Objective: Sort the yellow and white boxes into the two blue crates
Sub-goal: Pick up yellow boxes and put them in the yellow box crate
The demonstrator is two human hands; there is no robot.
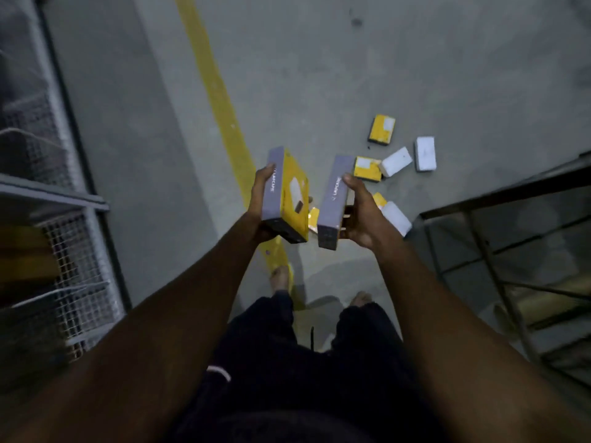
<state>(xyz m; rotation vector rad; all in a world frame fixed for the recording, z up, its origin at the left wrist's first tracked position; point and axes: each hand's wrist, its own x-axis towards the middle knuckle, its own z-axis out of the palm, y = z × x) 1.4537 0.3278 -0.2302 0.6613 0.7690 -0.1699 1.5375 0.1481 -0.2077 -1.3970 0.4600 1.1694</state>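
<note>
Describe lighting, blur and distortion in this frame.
Head view: dim, flat light, no glare; the mesh rack on the left is smeared by motion blur; wide-angle distortion curves the yellow floor line; the yellow box in the left hand is fairly sharp, its side lettering nearly legible.

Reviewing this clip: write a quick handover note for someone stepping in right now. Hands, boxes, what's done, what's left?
Left hand grips a yellow box, grey edge up. Right hand grips a second box; mostly its grey side shows.
Yellow boxes and white boxes lie scattered on the floor ahead, some touching.
The blue crates are not in view, so what is already sorted cannot be told.
Left to do: take both held boxes to the crates, then collect the floor boxes by colour.
</note>
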